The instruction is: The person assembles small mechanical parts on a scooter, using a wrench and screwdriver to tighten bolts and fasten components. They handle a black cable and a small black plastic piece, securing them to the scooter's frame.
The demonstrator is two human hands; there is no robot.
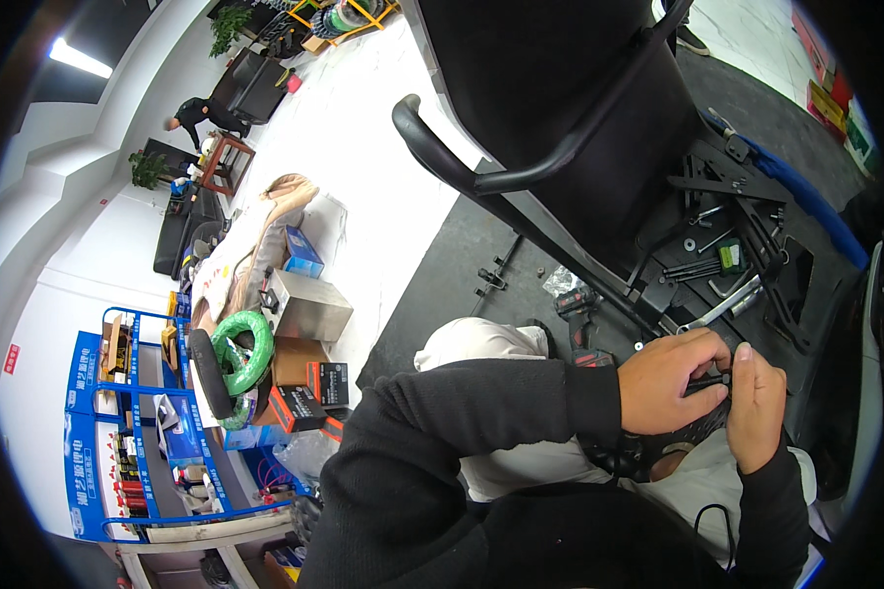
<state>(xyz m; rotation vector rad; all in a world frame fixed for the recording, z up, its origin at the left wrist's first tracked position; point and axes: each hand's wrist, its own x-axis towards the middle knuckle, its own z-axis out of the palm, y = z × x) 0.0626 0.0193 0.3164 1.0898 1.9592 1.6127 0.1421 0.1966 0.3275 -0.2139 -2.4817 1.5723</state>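
My left hand [670, 378] and my right hand [756, 402] are pressed together over a small black part [709, 385] held between the fingers, close above my lap. Most of that part is hidden by the fingers. Just beyond the hands lies an overturned black office chair [560, 108] with its armrest [462, 162] curving up and its metal underside frame [746, 226] exposed. A silver wrench-like tool [725, 306] lies right above my left hand. A black and red cordless drill [580, 312] rests on the dark mat to the left of my hands.
Loose bolts and a green-tipped tool [729, 257] sit on the chair's underside. A table at left holds a metal box [304, 306], coiled green hose [248, 348] and small boxes [314, 391]. Blue shelving [128, 432] stands lower left. Another person [198, 113] bends over far back.
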